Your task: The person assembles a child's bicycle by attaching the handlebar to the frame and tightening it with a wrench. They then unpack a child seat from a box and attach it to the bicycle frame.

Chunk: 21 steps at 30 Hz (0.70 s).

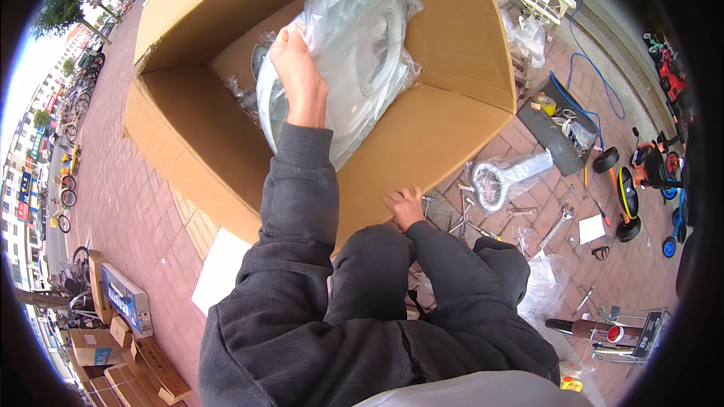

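a film-wrapped panel held inside an open cardboard box

the cardboard box [464, 117] serves as landmark, its mouth facing the wearer. the wrapped panel [366, 49], a pale, curved piece with an opening through it, stands tilted within the box, away from the near rim; the clear film presumably guards its surface. the left hand [298, 71] holds the panel by its left edge, probably because that edge offers an easy hold. its fingers are pressed together and curled, pinching film and edge; the thumb is largely hidden. the right hand [406, 206] lies at the near rim of the box, seemingly to steady the cardboard. its fingers are bent and set close together; whether they clamp the rim or only rest on it cannot be told.

pose: the left forearm [298, 188] reaches over the near rim into the box, the wrist almost straight and the back of the hand turned upward. the right forearm [452, 252] slants inward above the wearer's legs, shorter in reach, ending at the rim.

to the right of the box, on the paving, lie a wrapped ring-ended part [520, 173] and an adjustable wrench [558, 227], perhaps set there for easy reach.
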Each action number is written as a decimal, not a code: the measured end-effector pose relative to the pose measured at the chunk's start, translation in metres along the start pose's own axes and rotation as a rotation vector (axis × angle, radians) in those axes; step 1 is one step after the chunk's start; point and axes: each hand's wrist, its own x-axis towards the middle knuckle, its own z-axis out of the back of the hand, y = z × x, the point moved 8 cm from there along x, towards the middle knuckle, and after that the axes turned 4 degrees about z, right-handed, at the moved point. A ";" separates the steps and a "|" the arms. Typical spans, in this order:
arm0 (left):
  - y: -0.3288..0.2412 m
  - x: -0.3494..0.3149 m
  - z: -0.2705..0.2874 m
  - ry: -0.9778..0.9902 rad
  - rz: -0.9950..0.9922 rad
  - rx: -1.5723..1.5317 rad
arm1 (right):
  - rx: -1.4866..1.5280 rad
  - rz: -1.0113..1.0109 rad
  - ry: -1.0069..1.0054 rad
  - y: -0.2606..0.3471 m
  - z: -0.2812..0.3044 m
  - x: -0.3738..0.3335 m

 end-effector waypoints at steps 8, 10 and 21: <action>0.008 -0.179 -0.046 0.104 0.486 -0.172 | 0.163 -0.042 -0.235 -0.014 0.046 0.055; 0.015 -0.196 -0.035 0.026 0.628 -0.302 | 0.522 -0.372 -0.362 -0.038 0.064 0.050; 0.012 -0.291 -0.043 0.822 0.470 0.557 | 1.689 -0.722 0.007 -0.094 0.133 0.070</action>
